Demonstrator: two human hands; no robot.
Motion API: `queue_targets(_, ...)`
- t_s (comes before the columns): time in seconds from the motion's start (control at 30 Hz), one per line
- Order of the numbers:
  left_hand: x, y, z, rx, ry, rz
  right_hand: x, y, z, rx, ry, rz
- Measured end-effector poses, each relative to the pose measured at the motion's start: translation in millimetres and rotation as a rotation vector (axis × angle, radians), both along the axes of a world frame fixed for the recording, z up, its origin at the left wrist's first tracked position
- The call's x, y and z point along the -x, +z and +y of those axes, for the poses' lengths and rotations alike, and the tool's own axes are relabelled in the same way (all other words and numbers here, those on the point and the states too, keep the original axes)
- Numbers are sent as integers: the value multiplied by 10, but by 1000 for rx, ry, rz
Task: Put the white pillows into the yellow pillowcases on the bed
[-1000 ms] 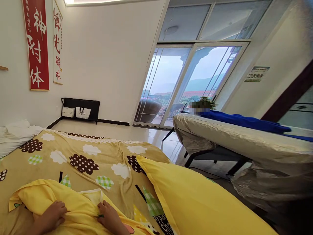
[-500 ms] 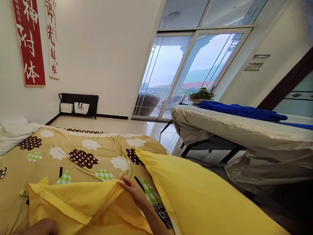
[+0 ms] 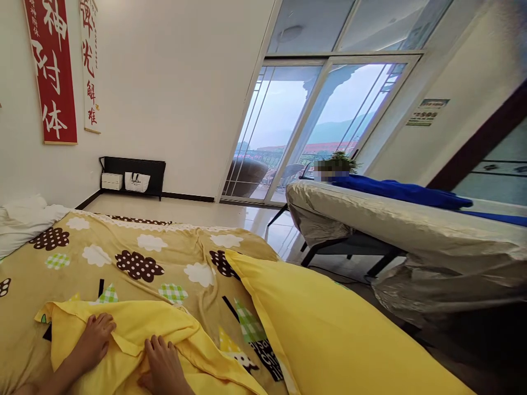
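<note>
A loose yellow pillowcase point(image 3: 135, 321) lies crumpled on the patterned bed sheet point(image 3: 181, 247) just in front of me. On its left part, my left hand point(image 3: 95, 339) has its fingers curled over the folded flap edge. My right hand point(image 3: 162, 359) is closer to me, its fingers bent onto the cloth near the middle opening; its thumb is partly hidden. A plump yellow pillow point(image 3: 329, 318) with a flat border rests to the right of my hands.
White bedding point(image 3: 28, 225) is bunched at the bed's left. Beyond the right side stands a padded table point(image 3: 395, 219) with a plastic cover and a blue cloth point(image 3: 403, 192) on it. A low black rack point(image 3: 144, 164) with a white bag stands by the wall, near the sliding glass doors point(image 3: 288, 131).
My right hand has let go of the raised top corner and come down toward me onto the cloth. My left hand has moved up and forward onto the flap. The pillowcase now lies flatter.
</note>
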State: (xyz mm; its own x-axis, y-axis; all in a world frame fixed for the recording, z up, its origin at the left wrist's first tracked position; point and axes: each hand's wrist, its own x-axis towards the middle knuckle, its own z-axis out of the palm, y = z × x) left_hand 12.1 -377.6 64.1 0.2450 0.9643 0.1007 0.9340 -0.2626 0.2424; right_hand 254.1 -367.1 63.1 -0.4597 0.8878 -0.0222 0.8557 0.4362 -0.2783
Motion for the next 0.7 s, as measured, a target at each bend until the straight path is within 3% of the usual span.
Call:
queue_targets(0.07,37,-19,95,-51,52,10,55,-107,24,-22,-28,70)
queue_targets(0.13,138,-4,175,-112,113,-7,-15,-92,107,-13,-23,189)
queue_targets(0.23,351,144,268,-257,131,-167,-301,187,304,8,-5,348)
queue_targets(0.37,569,591,353,-339,180,-573,-807,910,606,-47,-67,570)
queue_targets(0.47,629,1003,364,-335,204,-761,-1127,1574,750,-132,-235,901)
queue_targets(0.6,662,1481,302,-335,184,-809,-1392,2394,773,-243,-520,1390)
queue_targets(0.7,707,1755,305,-344,176,-775,-1479,2834,705,-413,-509,1370)
